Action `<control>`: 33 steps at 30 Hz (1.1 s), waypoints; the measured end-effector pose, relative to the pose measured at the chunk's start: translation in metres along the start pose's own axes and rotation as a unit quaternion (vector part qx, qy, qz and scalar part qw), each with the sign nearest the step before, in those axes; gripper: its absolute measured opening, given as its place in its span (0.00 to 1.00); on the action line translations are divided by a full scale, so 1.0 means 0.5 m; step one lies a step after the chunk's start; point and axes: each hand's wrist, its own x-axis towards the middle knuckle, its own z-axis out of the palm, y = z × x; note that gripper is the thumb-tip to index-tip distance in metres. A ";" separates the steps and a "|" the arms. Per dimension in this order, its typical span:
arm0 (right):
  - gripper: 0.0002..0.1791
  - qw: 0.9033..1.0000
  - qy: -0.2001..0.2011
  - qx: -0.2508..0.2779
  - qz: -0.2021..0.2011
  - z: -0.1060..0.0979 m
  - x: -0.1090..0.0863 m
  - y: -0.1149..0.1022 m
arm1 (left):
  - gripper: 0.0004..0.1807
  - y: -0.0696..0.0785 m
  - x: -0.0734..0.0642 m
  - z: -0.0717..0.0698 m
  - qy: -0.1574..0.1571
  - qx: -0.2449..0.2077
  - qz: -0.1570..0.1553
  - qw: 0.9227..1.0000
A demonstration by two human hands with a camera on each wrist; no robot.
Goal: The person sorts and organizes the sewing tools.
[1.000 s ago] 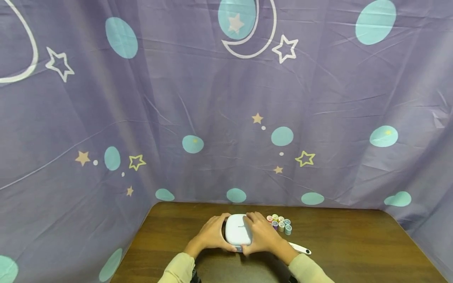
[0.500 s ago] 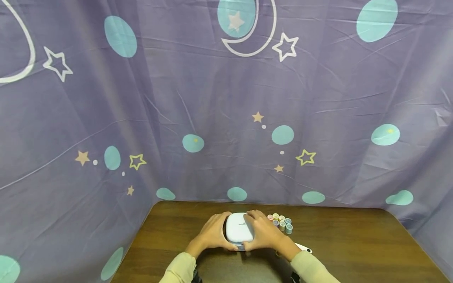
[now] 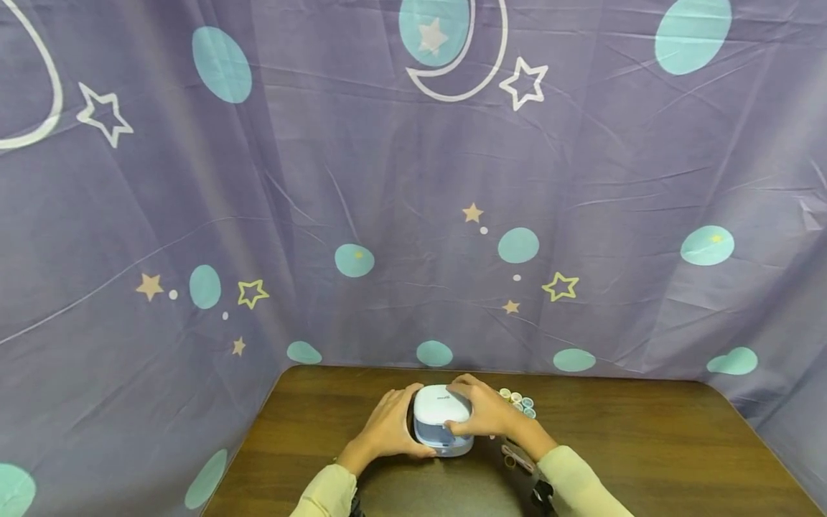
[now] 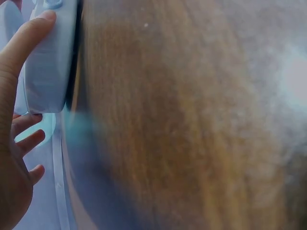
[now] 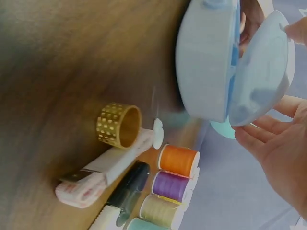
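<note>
A rounded sewing box with a white lid (image 3: pixel 439 403) and a pale blue base (image 3: pixel 454 449) stands on the table in front of me. The lid is tilted up at the front, and a gap shows between it and the base in the right wrist view. My left hand (image 3: pixel 386 425) grips the base from the left, thumb (image 4: pixel 33 33) on its front wall and fingers around the back. My right hand (image 3: pixel 486 409) holds the lid, with the thumb at its front edge and fingers at the far side. The box's contents are hidden.
Right of the box lie a gold dimpled thimble (image 5: pixel 119 125), a rolled pink-and-white tape measure (image 5: pixel 84 189) and a black-and-white tool (image 5: pixel 128 189). Several thread spools, including an orange spool (image 5: pixel 177 160) and a purple spool (image 5: pixel 170 186), stand behind them. A patterned curtain (image 3: pixel 400 316) borders the table.
The lid has come up at its front, lifted by my right hand, which moved slightly up and right. My left hand keeps its hold on the base.
</note>
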 end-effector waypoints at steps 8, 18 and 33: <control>0.31 0.999 0.001 0.050 0.015 -0.021 0.020 0.013 | 0.69 0.003 -0.008 -0.009 0.020 -0.031 0.003 0.999; 0.26 0.987 -0.042 0.134 0.081 -0.050 0.039 0.024 | 0.60 0.002 -0.022 -0.016 0.025 -0.075 -0.008 0.997; 0.22 0.976 0.004 0.147 0.160 -0.077 0.077 0.025 | 0.58 0.009 -0.011 -0.037 0.008 -0.087 0.002 0.996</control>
